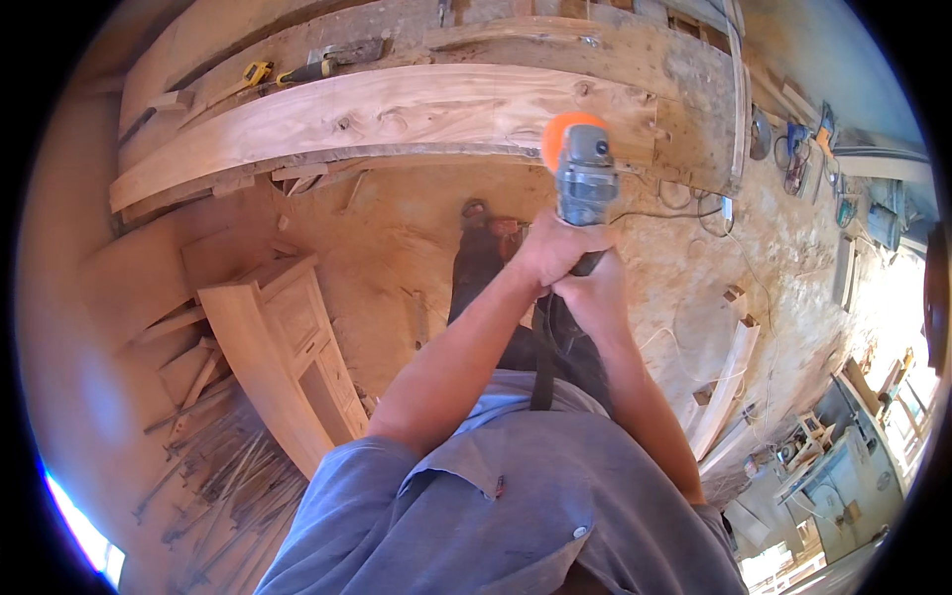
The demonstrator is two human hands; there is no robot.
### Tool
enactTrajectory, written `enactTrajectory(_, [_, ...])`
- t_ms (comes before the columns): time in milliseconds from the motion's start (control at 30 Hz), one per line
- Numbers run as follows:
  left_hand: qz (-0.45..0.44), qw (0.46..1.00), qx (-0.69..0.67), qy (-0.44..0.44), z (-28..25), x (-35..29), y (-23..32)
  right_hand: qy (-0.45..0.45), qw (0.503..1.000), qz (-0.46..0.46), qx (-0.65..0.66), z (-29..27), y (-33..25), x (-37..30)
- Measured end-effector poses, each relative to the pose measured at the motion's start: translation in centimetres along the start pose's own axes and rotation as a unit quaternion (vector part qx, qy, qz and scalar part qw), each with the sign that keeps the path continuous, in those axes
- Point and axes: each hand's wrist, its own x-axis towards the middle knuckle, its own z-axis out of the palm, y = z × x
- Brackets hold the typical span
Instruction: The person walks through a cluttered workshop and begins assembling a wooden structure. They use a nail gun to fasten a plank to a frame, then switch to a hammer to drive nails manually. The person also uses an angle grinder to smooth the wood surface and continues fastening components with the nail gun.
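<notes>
Plank [397, 107] lies crosswise ahead; left hand [563, 248], nearer to it, and right hand [597, 294] both wrap round power tool [587, 183].

Yellow tape measure [259, 73] lying near handled tool [307, 71] in black and yellow. Left side: panelled wooden carcass [260, 347] with rectangular opening sitting on floor, long thin rods [233, 486] heaping up beside it. Right side: blue power tool [796, 142] resting, pale timber beam [727, 387] lying, light-green machine [843, 506] standing lower down.

No legible lettering or numbers.
</notes>
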Motion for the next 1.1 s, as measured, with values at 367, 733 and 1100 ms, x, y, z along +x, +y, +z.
enactTrajectory(367, [0.009, 1.0, -0.016, 0.011, -0.9, -0.9, 0.2, -0.02, 0.999, -0.024, -0.031, 0.5, -0.2, -0.2])
enactTrajectory(733, [0.007, 1.0, 0.011, 0.008, -0.8, -0.8, -0.3, -0.078, 0.995, 0.053, -0.023, -0.3, 1.5, -0.2])
enactTrajectory(1100, [0.004, 0.997, 0.072, -0.028, 1.4, 1.3, -2.3, -0.013, 0.999, 0.047, -0.006, -2.4, -0.3, -1.2])
